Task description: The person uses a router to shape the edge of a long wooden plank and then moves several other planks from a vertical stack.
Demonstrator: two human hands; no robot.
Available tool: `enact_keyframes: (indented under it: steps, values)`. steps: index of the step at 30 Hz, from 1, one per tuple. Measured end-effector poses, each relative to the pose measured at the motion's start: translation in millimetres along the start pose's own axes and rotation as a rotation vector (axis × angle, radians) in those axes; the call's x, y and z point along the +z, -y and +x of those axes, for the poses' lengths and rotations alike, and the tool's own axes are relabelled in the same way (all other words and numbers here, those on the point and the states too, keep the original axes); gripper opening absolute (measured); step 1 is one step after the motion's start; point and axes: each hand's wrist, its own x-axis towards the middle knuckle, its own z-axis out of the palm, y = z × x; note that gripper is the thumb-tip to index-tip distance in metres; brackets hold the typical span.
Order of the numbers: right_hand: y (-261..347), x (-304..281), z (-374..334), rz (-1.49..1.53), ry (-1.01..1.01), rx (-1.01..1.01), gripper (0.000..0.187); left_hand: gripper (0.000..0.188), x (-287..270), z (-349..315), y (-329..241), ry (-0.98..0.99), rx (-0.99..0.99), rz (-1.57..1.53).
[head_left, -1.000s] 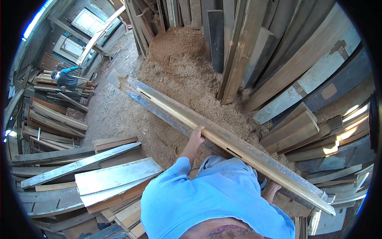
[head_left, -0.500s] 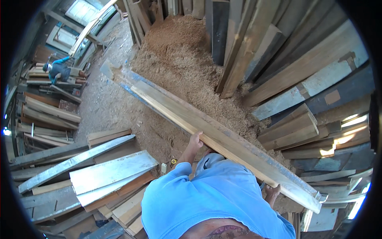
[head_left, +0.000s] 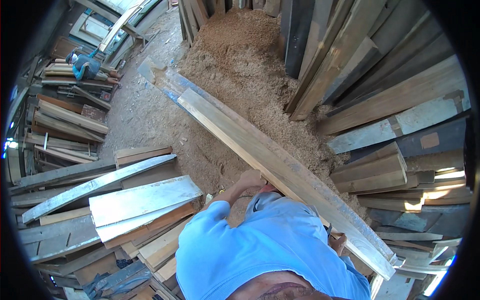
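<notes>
A long pale wooden board (head_left: 240, 145) lies lengthwise along a narrow, worn bench (head_left: 320, 187), slanting from far left to near right. Against the board's near edge my left hand (head_left: 251, 178) is closed, its fingers curled at the edge and partly out of sight. Just beside that hand, a small red thing (head_left: 269, 188) shows below the board; its kind is unclear. My right hand (head_left: 338, 243) grips the same edge closer to the board's near right end, fingers partly hidden. Between the hands, my body stands close up to the bench.
Sawdust (head_left: 235, 65) is heaped beyond the bench. Upright planks (head_left: 345, 60) lean at the far right. Stacked boards, including a white panel (head_left: 145, 200), lie at my left. A co-worker (head_left: 85, 65) is at the far left near more lumber (head_left: 70, 117).
The view has turned slightly, shifting the whole scene. My left hand's fingers have gone from over the board's edge to lower at its near side. My right hand stays at that edge.
</notes>
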Motion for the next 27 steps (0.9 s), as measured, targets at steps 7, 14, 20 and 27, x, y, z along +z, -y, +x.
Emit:
enact_keyframes:
  steps: [7,14,20,27]
  values:
    - [55.1,6.4,26.4,0.278,0.133,0.383,0.026,0.097,9.3,23.6,-39.4,-0.418,0.576,0.44]
    - [85.8,5.5,48.7,1.29,-0.438,1.373,0.059,0.136,30.4,62.4,-81.6,-0.18,0.554,0.791]
    - [94.4,-4.5,32.8,1.4,-0.399,1.353,0.054,0.141,25.4,63.0,-81.3,-0.043,0.526,0.695]
    - [120.4,70.2,3.4,1.202,-0.242,1.182,0.061,0.139,-3.8,48.4,-48.7,-0.161,0.678,0.718]
